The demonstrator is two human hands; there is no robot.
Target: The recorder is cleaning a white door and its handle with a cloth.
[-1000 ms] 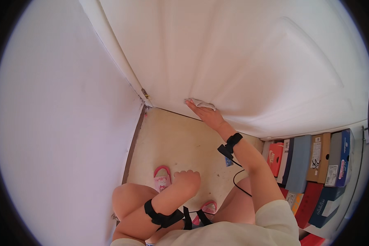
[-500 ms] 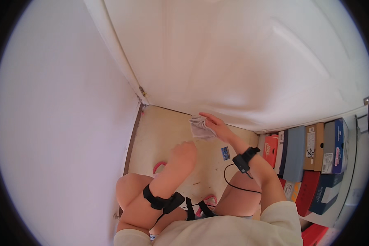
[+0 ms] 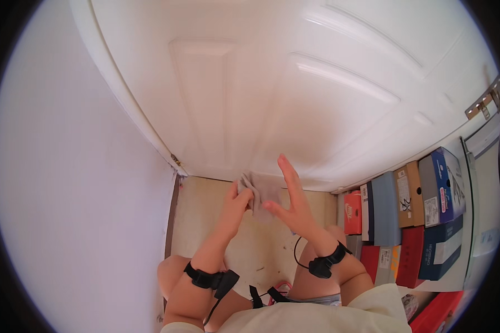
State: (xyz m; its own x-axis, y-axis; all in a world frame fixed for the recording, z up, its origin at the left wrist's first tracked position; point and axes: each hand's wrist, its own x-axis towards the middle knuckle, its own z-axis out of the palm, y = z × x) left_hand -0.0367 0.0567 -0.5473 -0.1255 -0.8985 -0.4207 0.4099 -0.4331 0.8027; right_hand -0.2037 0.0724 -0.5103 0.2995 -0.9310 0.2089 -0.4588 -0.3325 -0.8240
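A greyish cloth (image 3: 265,195) hangs folded between my two hands, in front of the lower part of the white panelled door (image 3: 228,100). My left hand (image 3: 239,204) pinches it at its left side, thumb and fingers closed on the fabric. Just right of the cloth, my right hand (image 3: 296,206) is open, fingers stretched upward and thumb apart, its thumb tip close to the cloth's edge. I cannot tell whether that thumb touches it. Each wrist wears a black strapped device, the left one (image 3: 219,281) and the right one (image 3: 329,261).
Shoe boxes, among them a red box (image 3: 353,212) and a brown box (image 3: 410,194), are stacked on shelves at the right. A white wall (image 3: 83,183) stands at the left. The beige floor (image 3: 200,222) has dark specks. A metal door handle (image 3: 481,105) shows at upper right.
The cloth has passed from my right hand to my left. My right hand has opened beside it. The view has tilted up, showing more door, and the small blue card on the floor is hidden.
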